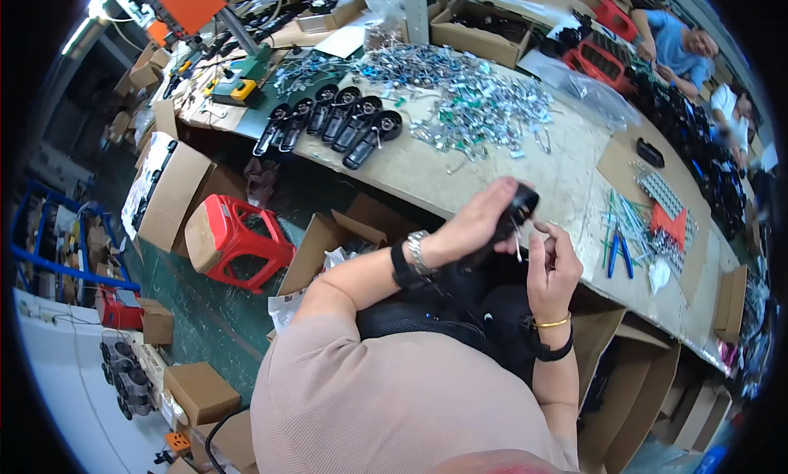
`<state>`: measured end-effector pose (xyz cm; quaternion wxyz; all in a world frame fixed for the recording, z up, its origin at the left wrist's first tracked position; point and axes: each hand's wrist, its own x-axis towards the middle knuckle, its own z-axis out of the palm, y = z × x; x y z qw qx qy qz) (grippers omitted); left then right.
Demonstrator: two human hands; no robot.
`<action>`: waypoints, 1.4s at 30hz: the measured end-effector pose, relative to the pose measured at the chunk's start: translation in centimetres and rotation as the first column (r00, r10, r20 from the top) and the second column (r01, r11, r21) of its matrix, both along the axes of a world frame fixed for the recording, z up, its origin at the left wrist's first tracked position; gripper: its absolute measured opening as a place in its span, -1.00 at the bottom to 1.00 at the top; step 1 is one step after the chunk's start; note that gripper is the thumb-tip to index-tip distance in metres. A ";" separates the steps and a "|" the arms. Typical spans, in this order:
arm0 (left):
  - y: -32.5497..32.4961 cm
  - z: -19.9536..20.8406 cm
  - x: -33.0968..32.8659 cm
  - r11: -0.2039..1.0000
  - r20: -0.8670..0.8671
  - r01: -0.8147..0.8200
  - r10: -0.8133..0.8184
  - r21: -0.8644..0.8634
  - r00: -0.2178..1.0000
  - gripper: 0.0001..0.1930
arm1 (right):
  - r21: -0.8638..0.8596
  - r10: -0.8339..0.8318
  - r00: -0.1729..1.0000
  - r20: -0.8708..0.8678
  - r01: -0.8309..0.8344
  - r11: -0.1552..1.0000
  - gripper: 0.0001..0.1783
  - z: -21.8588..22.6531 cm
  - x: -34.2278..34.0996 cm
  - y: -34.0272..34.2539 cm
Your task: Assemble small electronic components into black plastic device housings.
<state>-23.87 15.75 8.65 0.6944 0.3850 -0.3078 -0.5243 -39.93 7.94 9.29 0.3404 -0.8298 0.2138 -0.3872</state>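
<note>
My left hand (484, 215) is wrapped round a black plastic housing (523, 201), holding it above the table's front edge. A thin white wire or stick (518, 242) hangs below the housing, between my hands. Close beside it, my right hand (555, 269) has its fingers curled and pinched together; whatever lies between the fingertips is too small to make out. Several similar black housings with rounded heads (373, 137) stand in a row on the table to the left. Beyond my hands spreads a heap of small metal parts with white and green bits (484, 105).
Blue-handled pliers (621, 254) lie on the right beside thin green and white strips (625, 215) and a red piece (669, 226). A red stool (238, 240) and an open carton (308, 256) stand left. Two people (685, 51) sit far right. A press (238, 76) stands back left.
</note>
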 end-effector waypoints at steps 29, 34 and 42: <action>3.0 -5.1 14.8 0.602 0.954 -0.776 0.301 -0.190 0.001 -0.55 | 0.116 -0.079 0.996 -0.041 0.084 0.990 -0.92 -6.4 -2.7 -0.7; 4.4 -4.8 14.7 0.596 0.902 -0.683 0.347 -0.423 -0.256 -0.52 | 0.125 -0.042 0.997 -0.061 0.049 0.991 -0.92 -6.5 -2.4 -0.6; 7.3 -4.5 12.9 0.587 0.889 -0.696 0.097 -0.414 -0.447 -0.37 | 0.104 -0.023 0.994 -0.105 0.034 0.994 -0.92 -7.7 -3.1 -0.8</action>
